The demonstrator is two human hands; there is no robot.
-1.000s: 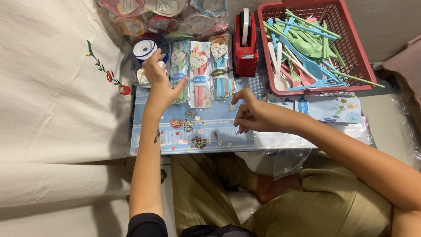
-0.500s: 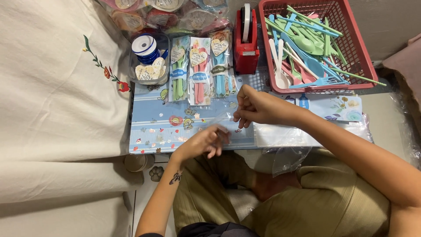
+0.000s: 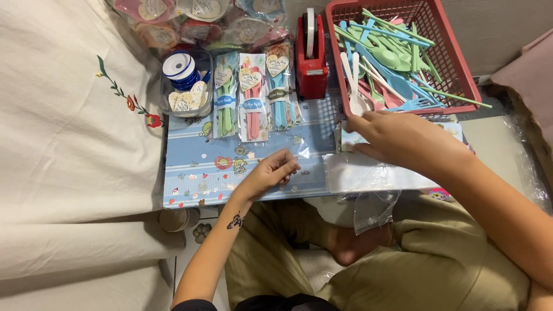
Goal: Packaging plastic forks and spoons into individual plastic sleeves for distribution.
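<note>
Sitting with our knees under the low board, we are working with both hands out in front. Our left hand [image 3: 269, 173] is curling its fingers together, pinching something too small to tell, just over the blue patterned mat [image 3: 196, 178]. A second ago this hand was far up by the little tub; now it is back down near us, so the picking from the tub looks done.

Our right hand [image 3: 403, 138] is moving too. It was bunched near the middle before; now it is lying flat, fingers spread and loose, pressing on the clear plastic bags [image 3: 368, 173]. These are thin, shiny and floppy.

Past the left fingertips, three packed cutlery sets [image 3: 252, 95] are lying side by side, green, pink and blue, each with a paper heart tag. Left of them sits the clear tub [image 3: 184, 86] with blue ribbon. Beyond the right fingers stand the red tape holder [image 3: 311, 63] and the red basket [image 3: 461, 86] of smooth plastic spoons and forks.
</note>
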